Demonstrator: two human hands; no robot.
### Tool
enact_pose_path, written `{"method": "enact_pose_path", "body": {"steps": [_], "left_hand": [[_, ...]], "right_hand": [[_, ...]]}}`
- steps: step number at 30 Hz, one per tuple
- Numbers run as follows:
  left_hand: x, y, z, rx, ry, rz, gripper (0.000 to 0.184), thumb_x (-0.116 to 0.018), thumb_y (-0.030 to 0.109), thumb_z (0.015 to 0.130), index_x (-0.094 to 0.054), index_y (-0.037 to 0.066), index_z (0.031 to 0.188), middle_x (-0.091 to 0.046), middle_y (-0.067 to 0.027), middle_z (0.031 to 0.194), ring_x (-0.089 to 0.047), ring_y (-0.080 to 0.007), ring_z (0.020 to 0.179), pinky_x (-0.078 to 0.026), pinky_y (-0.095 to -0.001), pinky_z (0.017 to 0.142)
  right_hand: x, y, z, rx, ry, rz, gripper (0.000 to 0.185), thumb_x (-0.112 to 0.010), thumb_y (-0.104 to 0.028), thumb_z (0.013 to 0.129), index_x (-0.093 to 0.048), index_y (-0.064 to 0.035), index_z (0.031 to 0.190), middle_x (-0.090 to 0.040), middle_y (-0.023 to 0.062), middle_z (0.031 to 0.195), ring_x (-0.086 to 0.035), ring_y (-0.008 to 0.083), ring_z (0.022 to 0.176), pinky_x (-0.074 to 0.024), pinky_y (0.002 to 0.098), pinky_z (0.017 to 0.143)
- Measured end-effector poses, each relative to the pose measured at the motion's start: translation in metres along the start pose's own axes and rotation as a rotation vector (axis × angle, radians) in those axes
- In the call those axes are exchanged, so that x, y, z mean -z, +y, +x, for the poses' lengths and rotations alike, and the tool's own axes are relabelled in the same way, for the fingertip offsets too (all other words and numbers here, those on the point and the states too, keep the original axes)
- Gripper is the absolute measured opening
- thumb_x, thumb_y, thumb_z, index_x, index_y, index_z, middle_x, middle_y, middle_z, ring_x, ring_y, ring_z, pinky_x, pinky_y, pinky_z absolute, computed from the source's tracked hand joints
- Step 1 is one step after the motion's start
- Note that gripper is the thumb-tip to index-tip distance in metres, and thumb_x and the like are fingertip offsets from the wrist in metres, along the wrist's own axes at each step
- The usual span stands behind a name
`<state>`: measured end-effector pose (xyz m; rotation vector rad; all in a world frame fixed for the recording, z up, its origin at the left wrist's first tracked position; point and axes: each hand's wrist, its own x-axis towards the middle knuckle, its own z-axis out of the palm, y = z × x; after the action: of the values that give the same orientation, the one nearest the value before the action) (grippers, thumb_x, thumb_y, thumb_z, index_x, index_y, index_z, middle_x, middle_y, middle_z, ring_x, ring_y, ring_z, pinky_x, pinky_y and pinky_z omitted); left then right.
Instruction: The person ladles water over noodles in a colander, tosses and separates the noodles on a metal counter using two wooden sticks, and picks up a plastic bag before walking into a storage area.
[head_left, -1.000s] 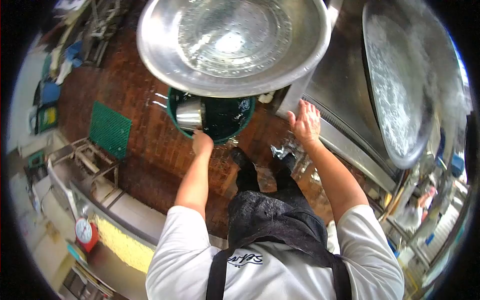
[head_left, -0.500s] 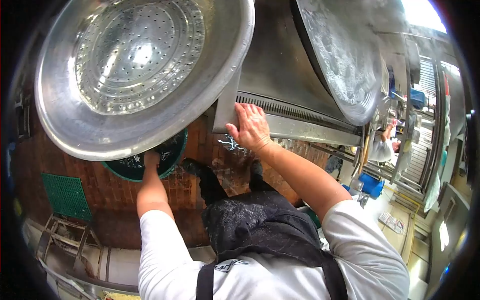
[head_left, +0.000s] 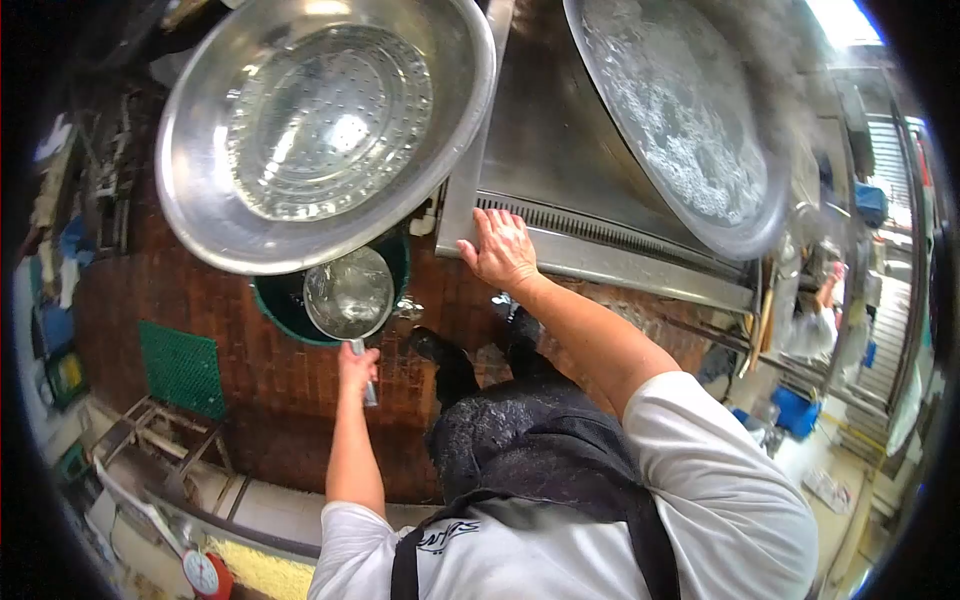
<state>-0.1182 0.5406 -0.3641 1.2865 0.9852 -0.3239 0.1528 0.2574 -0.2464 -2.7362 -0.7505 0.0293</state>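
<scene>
My left hand [head_left: 357, 367] is closed around the handle of a round metal dipper [head_left: 348, 295], which appears to have water in it. The dipper is over a dark green tub [head_left: 275, 317] on the floor, just below the near rim of a wide metal basin [head_left: 200, 235]. A round, perforated pattern shows in the basin's bottom. My right hand [head_left: 500, 245] lies with fingers spread on the front edge of a steel stove [head_left: 590, 262], beside a slotted vent strip. It holds nothing.
A big wok [head_left: 745, 235] of bubbling, steaming water sits at the upper right. Green mat [head_left: 180, 370] lies on the brown tiled floor [head_left: 270, 430], near a metal frame [head_left: 175, 450]. A red-and-white dial scale [head_left: 203, 575] is at lower left. Another person [head_left: 815, 325] is at far right.
My left hand has come up from the green tub, bringing the dipper into view. My right hand stays on the stove edge. The view has shifted, so the basin looks smaller and higher.
</scene>
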Motion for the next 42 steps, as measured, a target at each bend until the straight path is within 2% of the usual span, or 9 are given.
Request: {"method": "enact_pose_path", "body": {"steps": [7,12,15,21,27,30,37,38,42], "left_hand": [[-0.073,0.061,-0.164,-0.139,-0.015,0.000,0.039,-0.074,0.009,0.084,-0.047,0.005,0.111,-0.054,-0.0027,0.072,-0.051,-0.0105,0.045,-0.045,-0.0280,0.038],[-0.143,0.123,-0.261,-0.229,-0.089,0.088,0.028,-0.073,0.008,0.082,-0.048,0.005,0.095,-0.054,-0.0032,0.070,-0.053,-0.0116,0.048,-0.046,-0.0281,0.042],[-0.193,0.164,-0.292,-0.310,-0.157,0.117,0.027,-0.070,0.005,0.081,-0.048,0.004,0.095,-0.055,-0.0036,0.071,-0.053,-0.0118,0.049,-0.047,-0.0286,0.044],[-0.307,0.272,-0.328,-0.462,-0.135,0.448,0.032,-0.065,0.003,0.077,-0.053,-0.002,0.106,-0.058,-0.0064,0.075,-0.054,-0.0117,0.051,-0.047,-0.0291,0.048],[-0.406,0.352,-0.304,-0.789,0.056,1.005,0.043,-0.057,0.009,0.079,-0.053,-0.009,0.119,-0.065,-0.0362,0.106,-0.063,-0.0501,0.105,-0.050,-0.0479,0.093],[-0.452,0.376,-0.299,-0.946,0.230,1.247,0.032,-0.059,0.006,0.080,-0.055,-0.007,0.109,-0.066,-0.0325,0.105,-0.066,-0.0454,0.100,-0.053,-0.0499,0.087],[-0.528,0.416,-0.303,-1.097,0.296,1.372,0.028,-0.051,0.009,0.088,-0.057,-0.006,0.111,-0.068,-0.0299,0.104,-0.067,-0.0429,0.102,-0.054,-0.0490,0.089],[-0.538,0.421,-0.302,-1.112,0.312,1.390,0.029,-0.051,0.010,0.089,-0.057,-0.005,0.113,-0.068,-0.0288,0.105,-0.069,-0.0411,0.100,-0.055,-0.0476,0.087],[-0.569,0.428,-0.311,-1.236,0.553,1.467,0.036,-0.054,0.011,0.091,-0.054,-0.005,0.123,-0.066,-0.0244,0.110,-0.072,-0.0340,0.094,-0.059,-0.0416,0.080]], "right_hand": [[0.003,0.008,-0.006,0.017,0.054,0.092,0.055,-0.064,-0.044,0.089,-0.057,-0.0001,0.121,-0.062,0.0168,0.112,-0.057,0.0323,0.111,-0.0429,0.0444,0.095],[0.040,0.054,-0.021,0.169,0.088,0.541,0.032,-0.066,-0.009,0.081,-0.064,-0.0035,0.113,-0.061,0.0166,0.117,-0.054,0.0364,0.117,-0.0448,0.0438,0.104],[0.101,0.090,-0.027,0.178,0.169,0.552,0.029,-0.065,-0.007,0.083,-0.067,-0.0055,0.111,-0.061,0.0159,0.121,-0.054,0.0362,0.119,-0.0450,0.0440,0.104],[0.164,0.189,-0.017,-0.121,0.313,0.370,0.027,-0.067,-0.009,0.078,-0.069,-0.0047,0.104,-0.061,0.0216,0.113,-0.058,0.0401,0.110,-0.0492,0.0455,0.097],[0.217,0.251,-0.008,-0.452,-0.122,0.065,0.039,-0.059,-0.020,0.089,-0.062,-0.0035,0.125,-0.050,0.0201,0.138,-0.048,0.0379,0.129,-0.0434,0.0490,0.106],[0.242,0.272,-0.004,-0.549,-0.194,0.141,0.049,-0.056,-0.023,0.091,-0.055,-0.0062,0.137,-0.044,0.0175,0.147,-0.039,0.0379,0.139,-0.0383,0.0503,0.111],[0.273,0.298,-0.017,-0.611,-0.112,0.168,0.039,-0.058,-0.018,0.090,-0.063,-0.0051,0.127,-0.048,0.0177,0.143,-0.045,0.0354,0.135,-0.0418,0.0483,0.109],[0.281,0.302,-0.015,-0.622,-0.195,0.190,0.048,-0.056,-0.020,0.092,-0.055,-0.0071,0.138,-0.042,0.0193,0.150,-0.034,0.0370,0.144,-0.0318,0.0579,0.114],[0.293,0.299,-0.012,-0.659,-0.249,0.062,0.053,-0.054,-0.018,0.092,-0.050,-0.0057,0.144,-0.035,0.0209,0.157,-0.026,0.0402,0.149,-0.0243,0.0618,0.117]]}}
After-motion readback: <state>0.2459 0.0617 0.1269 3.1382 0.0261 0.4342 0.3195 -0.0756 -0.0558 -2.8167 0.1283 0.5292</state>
